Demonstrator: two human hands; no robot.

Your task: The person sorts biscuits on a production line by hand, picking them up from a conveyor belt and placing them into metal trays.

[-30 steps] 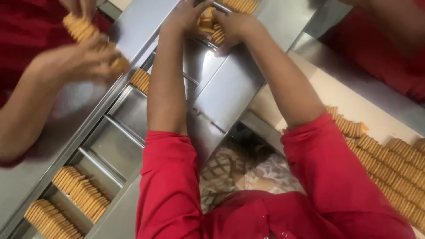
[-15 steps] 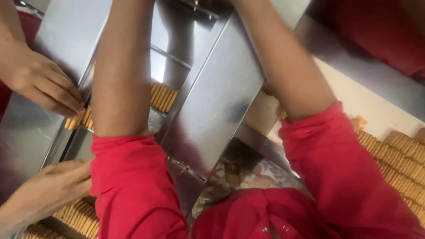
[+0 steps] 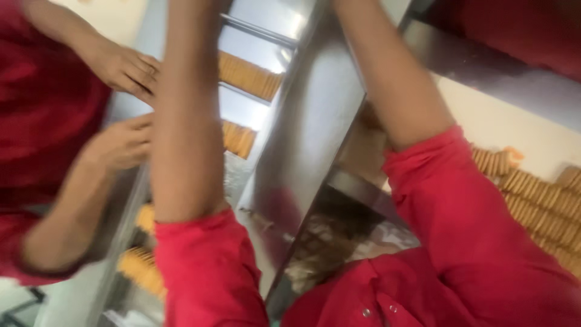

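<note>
1. Both forearms of the wearer are stretched forward and up, out of the top of the frame; the red sleeves (image 3: pixel 206 272) are pushed back to the elbows.
2. Left hand and right hand are cut off by the top edge, so it cannot be told whether they are spread, closed or pinching anything.
3. The left forearm (image 3: pixel 181 121) is laid over the steel chute (image 3: pixel 302 139); the right forearm (image 3: pixel 393 79) is extended just right of it.
4. Biscuit rows (image 3: pixel 248 75) are seen on edge in the chute channels, between the two forearms; more stacked biscuits (image 3: pixel 544 206) are laid on the counter (image 3: pixel 520 127) at right.
5. A co-worker's two hands (image 3: pixel 124 66) are held at the left edge of the chute, fingers loosely curled, beside the left forearm.
6. Versus 0.5 s ago: the view is tilted further, the co-worker's hands are seen higher and closer together, and the forearms are kept extended out of view.
</note>
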